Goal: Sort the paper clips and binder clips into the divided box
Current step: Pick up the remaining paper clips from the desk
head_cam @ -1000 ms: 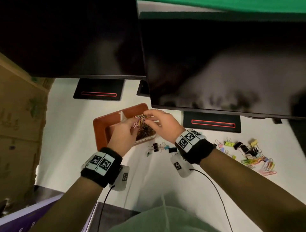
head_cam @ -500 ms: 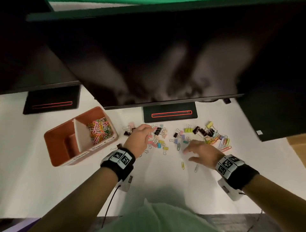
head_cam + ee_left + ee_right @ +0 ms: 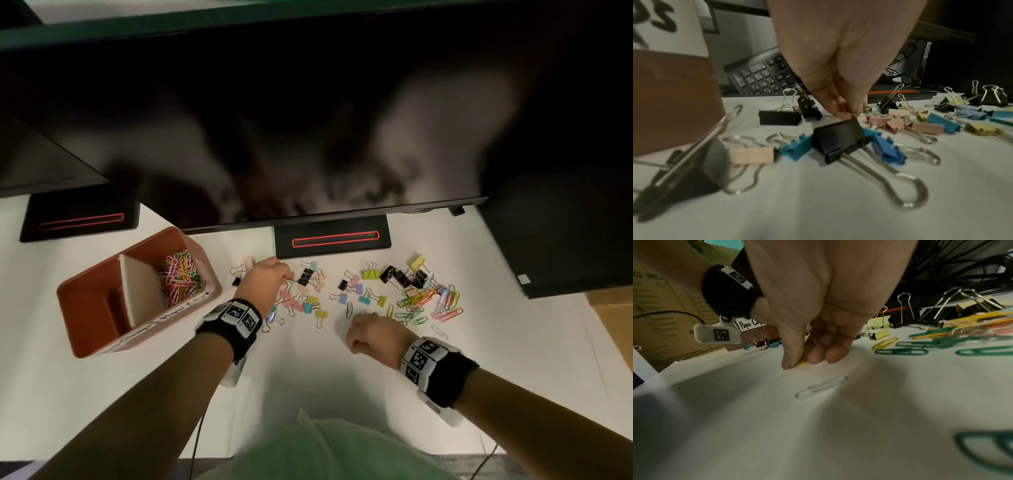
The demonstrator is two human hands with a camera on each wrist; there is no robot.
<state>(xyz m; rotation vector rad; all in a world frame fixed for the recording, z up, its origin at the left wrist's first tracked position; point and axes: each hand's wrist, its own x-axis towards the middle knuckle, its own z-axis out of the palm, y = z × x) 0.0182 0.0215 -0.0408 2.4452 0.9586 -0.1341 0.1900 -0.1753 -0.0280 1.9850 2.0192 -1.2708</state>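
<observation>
The orange divided box (image 3: 87, 301) stands at the left, with several coloured paper clips (image 3: 180, 277) in its far right compartment. Binder clips (image 3: 308, 301) lie scattered in the middle of the white table, and loose paper clips (image 3: 428, 301) lie in a heap to the right. My left hand (image 3: 289, 275) reaches down among the binder clips, and its fingertips (image 3: 842, 113) pinch what looks like a thin green paper clip (image 3: 869, 109). My right hand (image 3: 352, 337) is curled on the table. In the right wrist view its thumb and fingers (image 3: 791, 363) pinch a yellow paper clip (image 3: 803, 362).
Two dark monitors overhang the back of the table, their stands (image 3: 332, 240) just behind the clips. A large black binder clip (image 3: 840, 139) lies close before my left fingers. A white paper clip (image 3: 821, 387) lies near my right hand. A keyboard (image 3: 760, 76) leans behind.
Both hands have left the box and come down to the clips on the table. The right hand's fingers, spread half a second ago, are now curled into a pinch.
</observation>
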